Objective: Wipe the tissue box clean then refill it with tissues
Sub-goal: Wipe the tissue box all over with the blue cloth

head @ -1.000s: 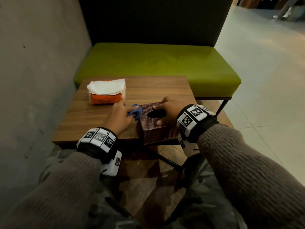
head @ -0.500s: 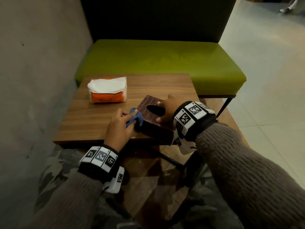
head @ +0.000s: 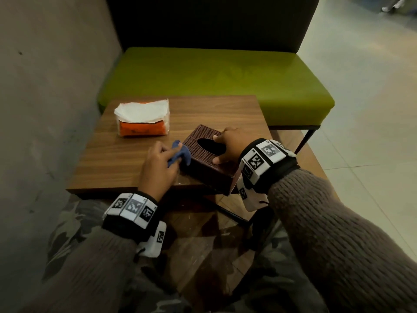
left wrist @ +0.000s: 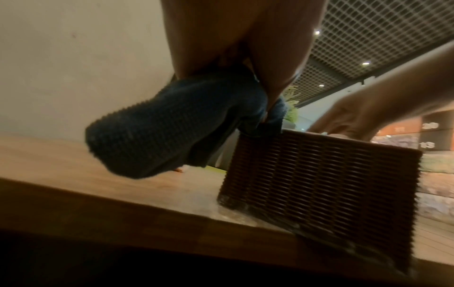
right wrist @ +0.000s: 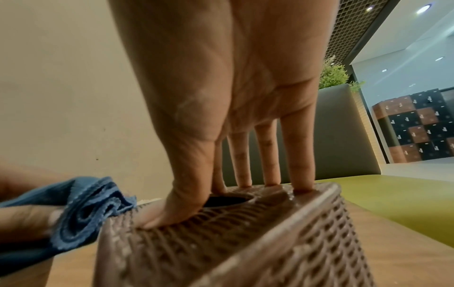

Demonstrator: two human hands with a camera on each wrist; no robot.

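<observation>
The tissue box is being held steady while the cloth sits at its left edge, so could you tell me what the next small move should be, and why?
Probably drag the cloth along the left side of the tissue box. The left hand grips the cloth at that top edge, and the right hand presses the top with straight fingers, bracing the box, which juts past the table's near edge.

We see a dim, warm-lit indoor scene in the head view; brighter light falls on the floor (head: 370, 91) toward 2 o'clock, and the wall (head: 45, 86) at 9 o'clock sits in shade. Straight lines bend at the edges. In the left wrist view, the cloth (left wrist: 172, 132) and box (left wrist: 324, 184) are smeared by blur, bottom edge black. The right wrist view is brighter, ceiling lights (right wrist: 423, 8) glaring at 1 o'clock, near corner soft.
</observation>
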